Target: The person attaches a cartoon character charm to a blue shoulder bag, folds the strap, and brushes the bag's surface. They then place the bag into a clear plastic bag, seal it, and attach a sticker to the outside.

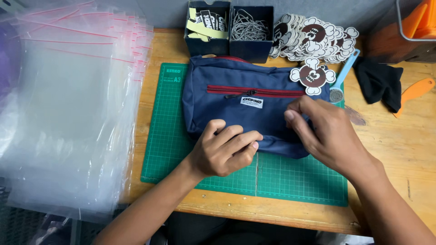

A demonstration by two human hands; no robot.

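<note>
On the green cutting mat [290, 181] lies a navy pouch bag [236, 113], flat, front side up, with a dark red zipper [254, 90] running across its upper half and a small white label [252, 102] just below the zipper pull. My left hand [225, 152] rests on the bag's lower edge, fingers curled together and pressing the fabric, not gripping anything I can make out. My right hand [324, 131] sits on the bag's right end, fingers bunched over the cloth there; whether it pinches the fabric I cannot tell. A skull-and-bones shaped sticker tag [312, 76], brown and white, lies on the bag's upper right corner. Beyond the bag, a heap of the same tags [313, 41] is spread on the wooden bench [399, 136]. Just above the bag stand two dark boxes: one with printed strips [206, 22], one with ball chains [249, 27]. Right of the bag: a light blue handled tool [343, 77], a black cloth [377, 81], an orange scraper [414, 93]. Left of the bag, a stack of clear zip bags with red seal lines [68, 113] overhangs the bench edge.
</note>
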